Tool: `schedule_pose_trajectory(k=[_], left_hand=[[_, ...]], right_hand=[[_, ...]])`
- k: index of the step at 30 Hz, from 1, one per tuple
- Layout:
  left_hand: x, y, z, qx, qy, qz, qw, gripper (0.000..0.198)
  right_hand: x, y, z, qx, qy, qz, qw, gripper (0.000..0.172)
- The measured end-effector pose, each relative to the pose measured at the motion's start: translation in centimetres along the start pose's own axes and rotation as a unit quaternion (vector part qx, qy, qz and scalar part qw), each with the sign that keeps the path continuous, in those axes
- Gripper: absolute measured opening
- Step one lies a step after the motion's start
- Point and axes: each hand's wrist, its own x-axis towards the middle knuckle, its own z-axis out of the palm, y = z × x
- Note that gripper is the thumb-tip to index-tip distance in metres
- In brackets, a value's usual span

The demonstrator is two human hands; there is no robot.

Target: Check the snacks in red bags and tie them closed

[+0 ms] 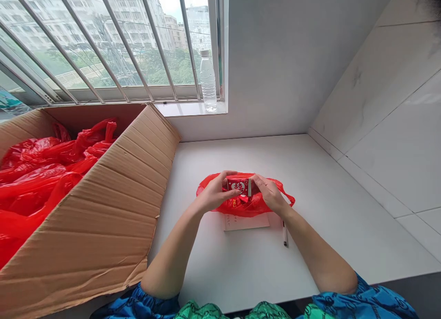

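A small red box (237,186) with white printing is held up above an open red plastic bag (255,208). My left hand (217,190) grips its left end, thumb in front and fingers along the top. At the right end, beside a pale strip, the bent fingers of my right hand (270,193) close on the box's edge. More red packaging (244,198) shows in the bag just below the box. Under the bag's near side lies a white booklet or sheet (246,222) with print, partly covered. A pen (285,235) lies near my right wrist.
On the left, a large cardboard box (113,204) with its flap folded outward holds several red plastic bags (44,172). A clear water bottle (208,82) stands on the sill of the barred window. The white tabletop (330,195) meets walls at the back and right.
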Motion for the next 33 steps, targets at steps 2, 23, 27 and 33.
schedule_pose_trajectory(k=[2,23,27,33], left_hand=[[-0.1,-0.1,0.0,0.102,0.046,-0.023,0.993,0.056],[0.1,-0.3,1.0,0.406,0.076,-0.016,0.91,0.05],[0.1,-0.8,0.8,0.397,0.067,-0.045,0.914,0.039],[0.1,-1.3,0.9,0.455,0.118,-0.039,0.882,0.031]], right_hand=[[-0.2,0.1,-0.6,-0.099,-0.01,0.002,0.995,0.046],[-0.4,2.6,0.3,-0.473,-0.033,-0.032,0.88,0.023],[0.1,3.1,0.5,-0.489,-0.016,-0.036,0.872,0.031],[0.4,3.2,0.4,-0.471,0.001,-0.06,0.88,0.018]])
